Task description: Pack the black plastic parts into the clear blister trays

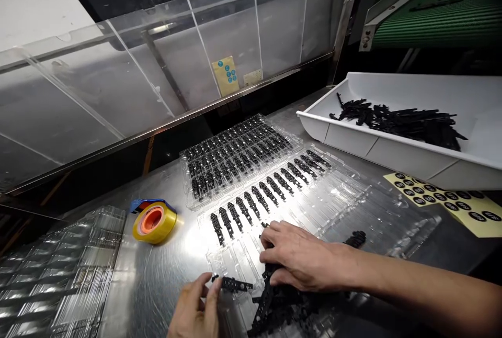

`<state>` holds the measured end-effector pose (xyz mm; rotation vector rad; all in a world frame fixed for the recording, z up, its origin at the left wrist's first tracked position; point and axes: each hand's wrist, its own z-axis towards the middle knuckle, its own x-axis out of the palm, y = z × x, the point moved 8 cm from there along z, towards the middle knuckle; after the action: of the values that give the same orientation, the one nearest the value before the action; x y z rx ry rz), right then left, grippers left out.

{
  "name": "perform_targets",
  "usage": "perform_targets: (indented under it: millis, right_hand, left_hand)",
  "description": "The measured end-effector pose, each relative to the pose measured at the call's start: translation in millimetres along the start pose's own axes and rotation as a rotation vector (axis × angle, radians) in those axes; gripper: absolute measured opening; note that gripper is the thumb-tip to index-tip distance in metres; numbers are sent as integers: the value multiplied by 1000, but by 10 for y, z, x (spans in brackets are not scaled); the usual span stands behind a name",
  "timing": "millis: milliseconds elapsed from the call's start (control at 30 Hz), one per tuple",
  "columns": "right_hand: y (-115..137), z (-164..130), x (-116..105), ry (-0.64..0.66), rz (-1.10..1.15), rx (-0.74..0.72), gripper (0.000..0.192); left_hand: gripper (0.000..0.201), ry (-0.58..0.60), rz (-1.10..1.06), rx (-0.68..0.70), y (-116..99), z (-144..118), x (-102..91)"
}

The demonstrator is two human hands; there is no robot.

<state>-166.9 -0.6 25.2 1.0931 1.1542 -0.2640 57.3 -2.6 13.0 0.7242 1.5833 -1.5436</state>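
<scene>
My left hand (pixel 196 307) pinches a small black plastic part (pixel 234 284) at the bottom of the view, holding it over the near end of a clear blister tray (pixel 337 196). My right hand (pixel 301 259) lies palm down on that tray, its fingers resting on a loose heap of black parts (pixel 280 306) and touching one at the fingertips. One row of the tray's pockets (pixel 266 191) holds black parts; the nearer pockets are bare. Behind it sits a second clear tray (pixel 235 156) filled with several rows of the same parts.
A white bin (pixel 353 142) with a pile of black parts stands at the right. Yellow sheets of black round stickers (pixel 447 203) lie in front of it. A yellow tape roll (pixel 153 221) sits left; stacked clear trays (pixel 58 275) far left. A clear panel (pixel 157 76) rises behind.
</scene>
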Motion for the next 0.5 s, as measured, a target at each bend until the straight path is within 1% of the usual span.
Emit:
perform_targets:
  millis: [100, 167, 267, 333, 433, 500]
  right_hand:
    - [-2, 22, 47, 13, 2, 8, 17]
    - [-14, 24, 19, 8, 42, 5, 18]
    - [-11, -2, -35, 33, 93, -37, 19]
    - [-11, -41, -74, 38, 112, -67, 17]
    - [-45, -123, -129, 16, 133, -79, 18]
    - [-76, -192, -167, -4, 173, -81, 18]
  left_hand:
    - [42, 105, 247, -88, -117, -79, 234]
    - [45, 163, 321, -162, -150, -70, 299]
    - [45, 246, 321, -298, -107, -8, 299]
    - [45, 277, 289, -380, -54, 26, 274]
    - [49, 256, 214, -471, 22, 56, 239]
    - [51, 236, 176, -496, 58, 74, 240]
